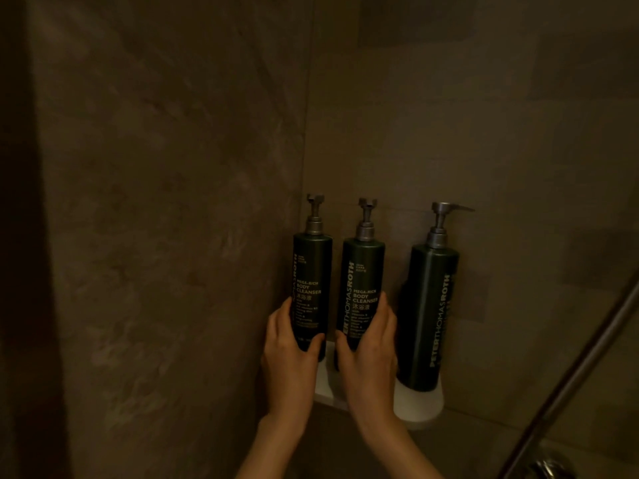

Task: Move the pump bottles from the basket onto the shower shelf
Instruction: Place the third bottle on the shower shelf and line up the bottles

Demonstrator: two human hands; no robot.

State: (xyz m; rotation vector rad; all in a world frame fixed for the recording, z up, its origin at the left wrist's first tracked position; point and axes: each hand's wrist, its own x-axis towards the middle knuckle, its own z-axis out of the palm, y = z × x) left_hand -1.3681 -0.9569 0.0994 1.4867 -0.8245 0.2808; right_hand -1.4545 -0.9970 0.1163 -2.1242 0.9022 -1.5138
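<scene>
Left hand (288, 354), lower centre of frame, wrapped round the lower body of the left bottle (311, 292): thumb on the front face, fingers curled behind on the wall side. Right hand (370, 354) just beside it, clamped likewise on the lower part of the middle bottle (361, 295), thumb at the bottle's left edge, fingers along its right side. The two thumbs sit close, a narrow strip of shelf visible between them. Both bottles upright, long axis vertical, printed fronts facing the camera; cannot tell whether their bases rest on the shelf, hands cover them. Pump heads grey, seen end on. Third bottle (430, 316) stands free to the right, larger in frame, leaning slightly with its top to the right, base on the shelf (420, 406); its nozzle points to frame right, label text running up its side. Slim gap between left and middle bottle; wider gap between middle and third. Shelf is a pale corner ledge, rounded front edge at the right, nearly filled across by the three bottles. Left bottle sits hard against the corner where the two stone-tiled walls (155, 202) meet, almost no room on that side. Open wall above the pumps. A metal bar (570, 375) crosses the lower right diagonally, well clear of the bottles. Light is dim; basket not in view.
</scene>
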